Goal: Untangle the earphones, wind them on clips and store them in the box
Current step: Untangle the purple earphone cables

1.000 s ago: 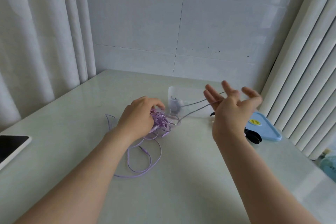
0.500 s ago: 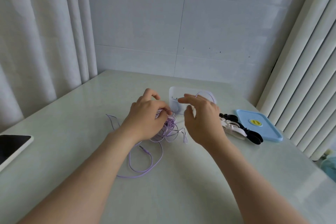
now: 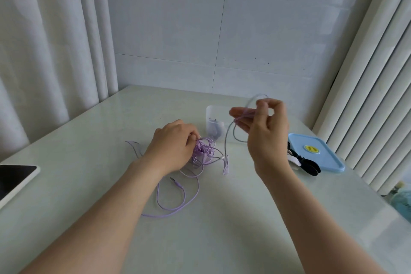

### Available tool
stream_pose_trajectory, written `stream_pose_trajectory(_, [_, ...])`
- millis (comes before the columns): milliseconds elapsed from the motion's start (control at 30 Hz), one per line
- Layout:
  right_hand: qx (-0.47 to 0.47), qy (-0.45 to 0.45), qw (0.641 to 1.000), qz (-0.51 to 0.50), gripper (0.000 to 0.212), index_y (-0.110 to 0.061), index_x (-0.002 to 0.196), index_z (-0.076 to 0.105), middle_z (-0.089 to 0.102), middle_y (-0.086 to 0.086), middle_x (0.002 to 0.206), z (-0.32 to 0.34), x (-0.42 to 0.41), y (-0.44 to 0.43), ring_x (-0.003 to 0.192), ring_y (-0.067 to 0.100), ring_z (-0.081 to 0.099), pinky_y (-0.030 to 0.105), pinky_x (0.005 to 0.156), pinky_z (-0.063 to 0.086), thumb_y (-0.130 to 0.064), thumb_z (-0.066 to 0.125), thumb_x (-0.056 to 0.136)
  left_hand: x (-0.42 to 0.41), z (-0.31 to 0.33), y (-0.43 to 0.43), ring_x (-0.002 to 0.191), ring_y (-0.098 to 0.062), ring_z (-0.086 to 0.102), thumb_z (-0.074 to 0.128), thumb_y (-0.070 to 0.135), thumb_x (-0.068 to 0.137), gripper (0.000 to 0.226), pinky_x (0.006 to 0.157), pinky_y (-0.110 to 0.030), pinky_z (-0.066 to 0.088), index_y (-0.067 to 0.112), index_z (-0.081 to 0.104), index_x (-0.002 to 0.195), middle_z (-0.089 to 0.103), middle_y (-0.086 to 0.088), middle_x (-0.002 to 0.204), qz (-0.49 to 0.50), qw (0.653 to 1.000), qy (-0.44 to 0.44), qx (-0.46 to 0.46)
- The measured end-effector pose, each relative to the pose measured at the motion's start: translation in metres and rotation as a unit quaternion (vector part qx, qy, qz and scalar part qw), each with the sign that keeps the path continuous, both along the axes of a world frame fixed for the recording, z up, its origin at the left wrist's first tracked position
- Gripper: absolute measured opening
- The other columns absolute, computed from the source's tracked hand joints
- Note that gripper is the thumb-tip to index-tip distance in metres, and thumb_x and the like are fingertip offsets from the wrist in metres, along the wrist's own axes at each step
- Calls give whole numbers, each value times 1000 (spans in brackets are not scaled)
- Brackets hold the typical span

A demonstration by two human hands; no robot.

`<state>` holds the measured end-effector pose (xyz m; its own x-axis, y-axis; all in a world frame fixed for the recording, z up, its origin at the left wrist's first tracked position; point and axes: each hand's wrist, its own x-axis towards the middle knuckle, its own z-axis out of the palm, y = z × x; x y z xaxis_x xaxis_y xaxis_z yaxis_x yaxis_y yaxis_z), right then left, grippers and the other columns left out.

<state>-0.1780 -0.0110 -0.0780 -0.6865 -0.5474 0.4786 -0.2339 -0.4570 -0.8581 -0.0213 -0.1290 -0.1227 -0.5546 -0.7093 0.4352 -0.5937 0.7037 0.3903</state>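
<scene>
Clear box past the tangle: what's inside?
Through the clear box wall, a small dark grey item sits near the bottom; too blurred to identify. The right hand and lifted purple cable cover the box's right part, so that part is unseen.

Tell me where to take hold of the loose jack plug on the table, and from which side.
Pinch the jack plug across its purple sleeve, just behind the metal tip, probably coming from above and the right. It lies flat on the table, clear of the tangle that the left hand grips, and that forearm crowds its left side.
</scene>
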Motion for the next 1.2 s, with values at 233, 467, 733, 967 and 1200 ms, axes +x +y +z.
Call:
stream_pose_trajectory(233, [246, 177, 935, -185, 25, -24, 113, 68, 75, -1, 78, -1, -21, 7, 71, 25, 70, 33, 58, 52, -16, 44, 106, -1, 9, 7, 103, -20, 56, 46, -16, 75, 63, 95, -44, 47, 36, 71, 101, 56, 11, 109, -86, 996, 31, 22])
stream_pose_trajectory(467, [488, 334, 773, -228, 24, -8, 78, 53, 52, 7, 75, -2, -16, 16, 60, 24, 44, 35, 62, 36, -18, 41, 97, -3, 11, 17, 108, -9, 58, 53, 63, 80, 42, 106, -41, 40, 43, 65, 115, 61, 19, 110, -104, 989, -14, 105])
stream_pose_trajectory(733, [542, 390, 702, -247, 22, -16, 75, 40, 45, 3, 77, -4, -21, 21, 79, 32, 52, 34, 67, 39, -13, 51, 94, -2, 7, 15, 117, -12, 42, 67, 61, 61, 64, 103, -38, 33, 51, 57, 124, 46, 18, 121, -100, 986, -111, 69])
stream_pose_trajectory(967, [442, 470, 737, -201, 19, -16, 103, 71, 63, 10, 110, -7, -24, 11, 105, 33, 54, 38, 86, 45, -11, 59, 89, -3, 5, 16, 113, -8, 38, 65, 58, 63, 50, 95, -34, 29, 47, 55, 111, 47, 25, 109, -104, 988, -104, 49])
stream_pose_trajectory(1200, [328, 414, 849, -22, 25, -23, 114, 70, 72, -7, 95, -22, -1, 0, 88, 17, 64, 33, 76, 52, -19, 54, 95, -8, 4, 14, 109, -17, 51, 63, 40, 83, 24, 97, -40, 37, 42, 61, 106, 61, 17, 102, -88, 995, -45, 33])
